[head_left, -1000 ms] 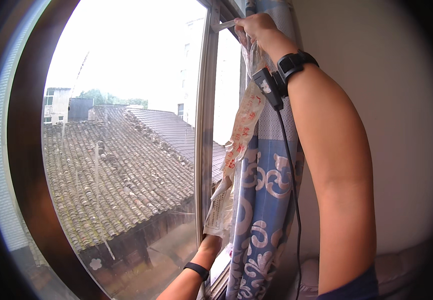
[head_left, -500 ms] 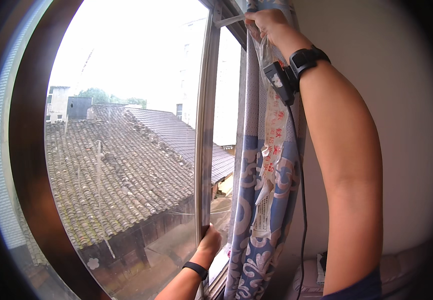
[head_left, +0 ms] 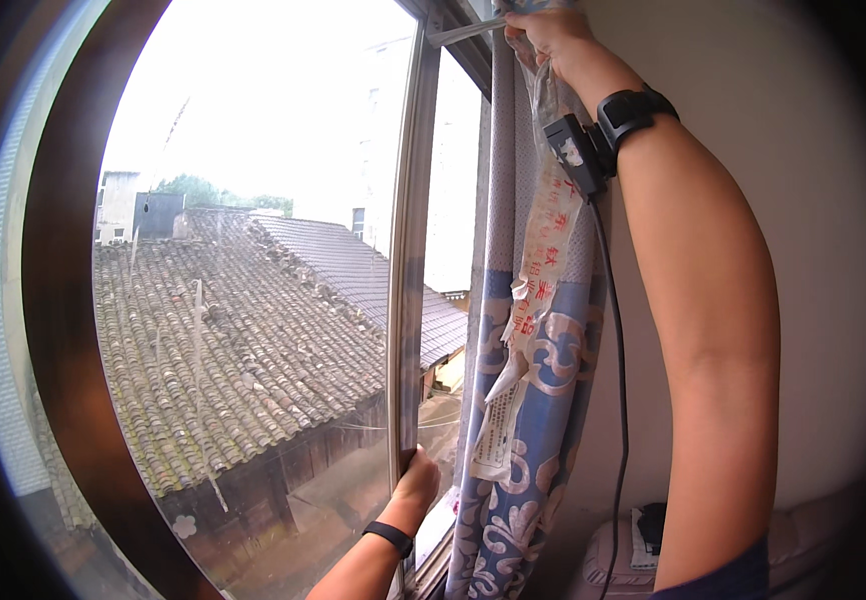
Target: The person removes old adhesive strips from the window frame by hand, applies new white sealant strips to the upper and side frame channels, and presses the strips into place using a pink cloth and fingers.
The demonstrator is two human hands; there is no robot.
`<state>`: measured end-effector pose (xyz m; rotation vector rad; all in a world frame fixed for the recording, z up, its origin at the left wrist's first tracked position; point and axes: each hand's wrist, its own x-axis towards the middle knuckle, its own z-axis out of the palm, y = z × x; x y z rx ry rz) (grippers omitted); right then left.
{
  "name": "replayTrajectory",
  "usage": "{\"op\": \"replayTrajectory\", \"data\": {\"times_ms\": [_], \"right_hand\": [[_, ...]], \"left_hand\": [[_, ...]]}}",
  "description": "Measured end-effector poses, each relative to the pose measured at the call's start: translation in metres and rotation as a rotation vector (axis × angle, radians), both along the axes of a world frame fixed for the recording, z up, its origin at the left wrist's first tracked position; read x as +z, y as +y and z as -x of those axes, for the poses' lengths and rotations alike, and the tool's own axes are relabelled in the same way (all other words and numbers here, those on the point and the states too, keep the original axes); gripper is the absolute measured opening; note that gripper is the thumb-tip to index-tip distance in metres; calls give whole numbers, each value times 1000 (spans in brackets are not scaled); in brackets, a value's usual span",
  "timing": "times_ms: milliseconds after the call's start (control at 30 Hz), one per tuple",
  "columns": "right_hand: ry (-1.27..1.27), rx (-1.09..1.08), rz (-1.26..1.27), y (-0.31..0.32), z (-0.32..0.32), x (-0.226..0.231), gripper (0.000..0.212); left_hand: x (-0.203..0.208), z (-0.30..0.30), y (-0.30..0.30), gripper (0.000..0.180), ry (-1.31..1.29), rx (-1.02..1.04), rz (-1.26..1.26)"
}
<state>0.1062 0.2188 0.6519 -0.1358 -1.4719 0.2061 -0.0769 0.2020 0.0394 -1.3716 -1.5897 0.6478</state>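
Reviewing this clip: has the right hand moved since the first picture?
Yes: the right hand has moved to the right, farther from the upright window frame, and slightly up.

From my end, this looks like a room in a home: a long blue-and-white patterned fabric curtain (head_left: 563,370) beside a tall metal-framed glass window (head_left: 408,250), pinkish padded furniture (head_left: 593,578) near right, and weathered grey tiled roofs (head_left: 263,350) far outside.
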Motion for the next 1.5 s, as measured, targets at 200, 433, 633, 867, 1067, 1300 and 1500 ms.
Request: {"op": "replayTrajectory", "data": {"times_ms": [200,433,633,867,1067,1300,1500], "right_hand": [[-35,210,26,6,-7,11,20],[-28,402,48,13,-15,18,15],[6,432,45,-3,-29,6,20],[-86,199,-55,18,-49,28,27],[-35,200,-32,-2,-58,11,26],[-17,199,-12,-17,-81,-5,27],[-20,231,4,-1,-79,-22,27]], "left_hand": [[5,-4,-1,29,-20,11,-5],[9,-6,-2,30,43,-77,-122],[6,-4,-5,29,3,-37,-86],[2,-2,0,29,20,-47,-105],[9,-7,-7,31,-3,-49,-76],[15,-13,-7,30,-16,4,-7],[19,-13,-6,29,-30,14,0]]}}
